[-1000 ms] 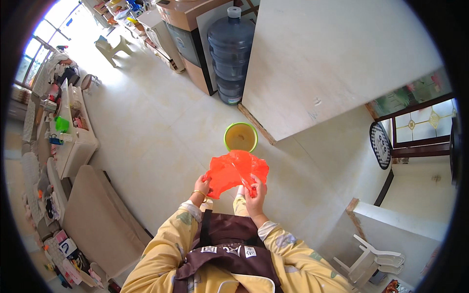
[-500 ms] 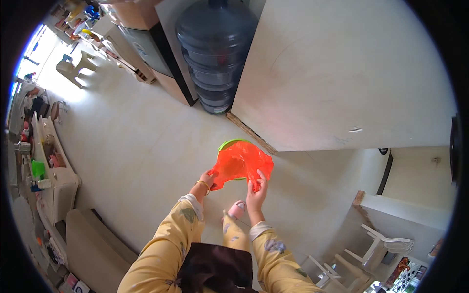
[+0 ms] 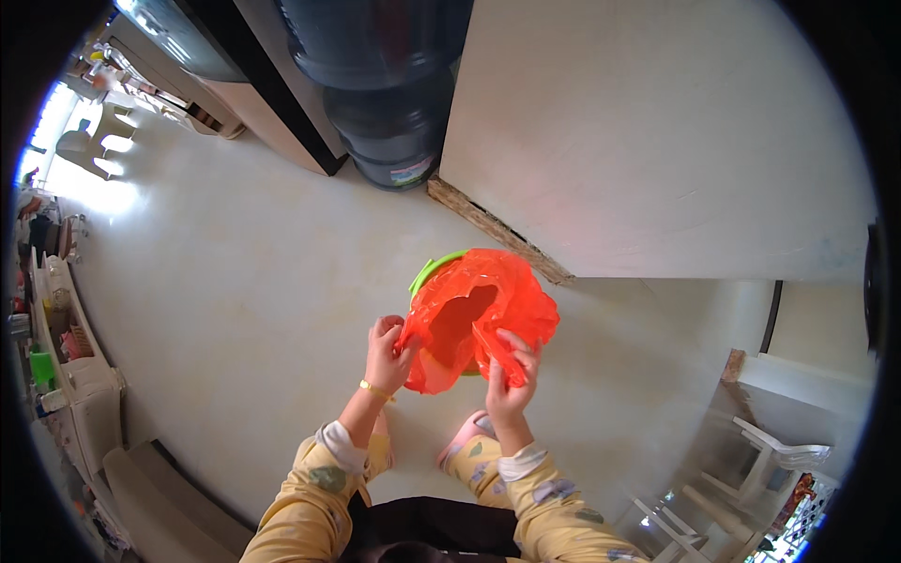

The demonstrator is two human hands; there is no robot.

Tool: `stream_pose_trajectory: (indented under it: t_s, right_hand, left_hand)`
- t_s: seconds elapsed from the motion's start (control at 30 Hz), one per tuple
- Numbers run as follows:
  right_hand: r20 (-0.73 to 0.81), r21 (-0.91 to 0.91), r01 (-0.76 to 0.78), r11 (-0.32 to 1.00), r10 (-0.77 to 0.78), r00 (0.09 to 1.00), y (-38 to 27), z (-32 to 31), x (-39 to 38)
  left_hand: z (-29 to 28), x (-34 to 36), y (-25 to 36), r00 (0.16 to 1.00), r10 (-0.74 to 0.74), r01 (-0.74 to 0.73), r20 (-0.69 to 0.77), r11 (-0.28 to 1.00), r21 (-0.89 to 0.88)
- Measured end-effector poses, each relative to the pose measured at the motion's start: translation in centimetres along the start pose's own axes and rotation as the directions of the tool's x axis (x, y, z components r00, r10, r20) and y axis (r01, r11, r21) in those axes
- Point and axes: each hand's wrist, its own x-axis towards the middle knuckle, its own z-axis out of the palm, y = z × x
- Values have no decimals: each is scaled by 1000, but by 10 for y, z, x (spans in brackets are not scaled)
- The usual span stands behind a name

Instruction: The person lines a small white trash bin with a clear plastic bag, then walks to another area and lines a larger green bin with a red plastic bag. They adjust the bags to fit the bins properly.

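- Two bare hands work at a thin red-orange plastic bag (image 3: 530, 296) near the middle of our view.
- The left hand (image 3: 386, 355) has its grip pinching the bag's edge on the left; a yellow bangle (image 3: 374, 388) circles the wrist.
- The right hand (image 3: 510, 375) has its grip pinching a bunched fold between thumb and fingers.
- The bag's mouth gapes between them, over a bin with a bright green rim (image 3: 434, 269); we cannot tell how deep the bag sits.
- Beneath everything we see a pale, glossy floor (image 3: 235, 281), with one pink slipper (image 3: 460, 437) below the hands.
- Beyond the bin stands a large whitish panel (image 3: 657, 141), its wooden lower edge (image 3: 497, 225) worn and rough.
- Left of the panel we find a big blue water bottle (image 3: 394, 131).
- Along the room's left side runs a white cabinet (image 3: 99, 413).
- Daylight washes the floor beside a pale stool (image 3: 84, 143), far upper left.
- At lower right we see a white chair (image 3: 784, 454).
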Motion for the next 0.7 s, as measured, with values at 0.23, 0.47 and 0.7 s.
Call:
stream_pose_trajectory:
  t_s: [0.23,0.47,0.7]
  right_hand:
    - [13,230,103,968,-108,994,47,-10,16]
    - [-228,341,70,937,10,974,57,-3,39]
    - [46,652,-343,676,416,908,87,4,48]
  left_hand:
    - [-7,29,-21,988,37,20,150,932,-361]
    - [2,77,-15,950,-227,313,216,641,-701]
    - [13,86,-38,876,-270,483,400,465,-742]
